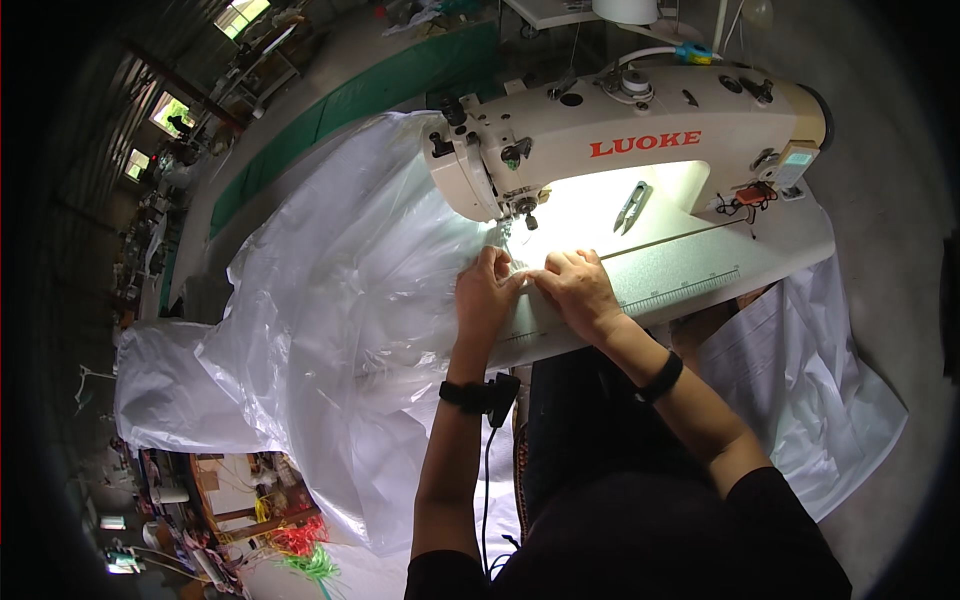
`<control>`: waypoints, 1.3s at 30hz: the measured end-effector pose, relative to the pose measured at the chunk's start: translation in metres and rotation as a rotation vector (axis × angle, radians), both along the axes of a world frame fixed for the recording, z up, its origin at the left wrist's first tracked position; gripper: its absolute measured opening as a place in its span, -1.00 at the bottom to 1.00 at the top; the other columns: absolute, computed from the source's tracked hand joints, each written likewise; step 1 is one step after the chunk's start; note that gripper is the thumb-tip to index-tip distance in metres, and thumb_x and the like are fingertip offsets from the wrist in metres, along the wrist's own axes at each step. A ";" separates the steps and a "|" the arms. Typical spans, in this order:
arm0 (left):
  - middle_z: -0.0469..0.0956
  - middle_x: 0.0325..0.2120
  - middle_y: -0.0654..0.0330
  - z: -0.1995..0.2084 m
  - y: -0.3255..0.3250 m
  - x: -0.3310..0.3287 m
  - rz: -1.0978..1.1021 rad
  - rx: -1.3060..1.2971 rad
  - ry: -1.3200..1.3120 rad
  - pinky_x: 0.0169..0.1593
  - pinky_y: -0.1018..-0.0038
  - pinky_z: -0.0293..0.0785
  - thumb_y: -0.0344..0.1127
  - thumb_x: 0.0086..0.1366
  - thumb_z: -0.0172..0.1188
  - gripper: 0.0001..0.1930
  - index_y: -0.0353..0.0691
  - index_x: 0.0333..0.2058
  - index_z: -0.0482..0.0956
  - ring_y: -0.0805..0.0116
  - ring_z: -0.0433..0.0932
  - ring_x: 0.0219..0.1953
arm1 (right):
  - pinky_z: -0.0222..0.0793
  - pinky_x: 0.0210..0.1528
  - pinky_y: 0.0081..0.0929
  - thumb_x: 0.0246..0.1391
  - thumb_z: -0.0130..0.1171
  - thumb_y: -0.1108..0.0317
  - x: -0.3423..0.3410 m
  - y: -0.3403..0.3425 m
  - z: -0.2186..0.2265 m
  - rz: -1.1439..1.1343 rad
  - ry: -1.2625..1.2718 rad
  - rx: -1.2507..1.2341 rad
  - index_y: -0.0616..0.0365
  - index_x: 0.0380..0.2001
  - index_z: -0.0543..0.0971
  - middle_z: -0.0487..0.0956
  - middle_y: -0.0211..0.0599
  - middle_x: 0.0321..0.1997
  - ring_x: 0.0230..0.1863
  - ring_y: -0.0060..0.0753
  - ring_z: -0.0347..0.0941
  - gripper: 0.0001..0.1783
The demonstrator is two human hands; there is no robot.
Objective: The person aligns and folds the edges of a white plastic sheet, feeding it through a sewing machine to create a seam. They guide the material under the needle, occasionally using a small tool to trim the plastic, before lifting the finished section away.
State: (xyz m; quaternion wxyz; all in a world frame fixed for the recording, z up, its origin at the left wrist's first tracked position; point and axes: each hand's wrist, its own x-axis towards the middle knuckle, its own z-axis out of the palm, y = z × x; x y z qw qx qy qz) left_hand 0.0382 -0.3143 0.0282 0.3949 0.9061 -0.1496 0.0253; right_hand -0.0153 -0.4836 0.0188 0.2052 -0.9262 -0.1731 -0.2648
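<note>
Both hands are in front of the needle of a white industrial sewing machine [560, 130]. The fingers of my left hand [488, 285] pinch the edge of a translucent white plastic sheet [330, 290], just short of the presser foot [524, 215]. Close beside it, my right hand [580, 288] has thumb and fingers closed at the same edge, the fingertips of both hands almost touching. The sheet spreads from the machine bed over to the left and hangs down. What lies between the fingertips is mostly hidden by the fingers.
Thread snips [633, 207] lie on the lit machine bed [690, 262] under the arm. More white sheeting [800, 380] hangs at the right. A small control panel [797, 160] sits on the machine's right end. Red and green strips [305, 545] lie at lower left.
</note>
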 end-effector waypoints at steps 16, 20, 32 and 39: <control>0.64 -0.14 0.20 0.002 0.032 0.008 -0.352 0.215 -0.453 0.07 0.31 0.47 -0.51 0.13 0.12 -0.72 -0.20 -0.17 0.67 0.15 0.54 -0.07 | 0.32 -0.10 -0.34 0.03 0.09 0.30 0.024 0.000 -0.008 -0.013 -0.112 -0.261 -0.03 -0.33 0.57 0.48 -0.43 -0.37 -0.24 -0.41 0.48 -0.87; 0.62 -0.07 0.21 0.002 0.035 0.028 -0.387 0.236 -0.441 0.11 0.31 0.45 -0.53 0.12 0.10 -0.67 -0.18 -0.12 0.65 0.15 0.53 -0.01 | 0.34 -0.11 -0.31 0.04 0.08 0.30 0.040 0.000 -0.011 0.004 -0.057 -0.206 -0.05 -0.34 0.56 0.49 -0.41 -0.36 -0.22 -0.37 0.49 -0.89; 0.59 -0.01 0.17 -0.001 0.036 0.038 -0.388 0.259 -0.403 0.19 0.32 0.38 -0.54 0.13 0.01 -0.60 -0.22 -0.04 0.60 0.15 0.50 0.05 | 0.36 -0.10 -0.30 0.07 0.07 0.29 0.053 -0.003 -0.016 -0.055 -0.039 -0.255 -0.08 -0.21 0.58 0.54 -0.40 -0.29 -0.16 -0.35 0.51 -0.79; 0.57 0.02 0.16 -0.005 0.031 0.047 -0.370 0.308 -0.457 0.22 0.32 0.37 -0.53 0.15 -0.01 -0.56 -0.25 0.03 0.56 0.14 0.48 0.08 | 0.36 -0.11 -0.31 0.07 0.06 0.29 0.056 -0.001 -0.016 -0.093 -0.029 -0.262 -0.07 -0.23 0.58 0.55 -0.40 -0.28 -0.16 -0.34 0.51 -0.80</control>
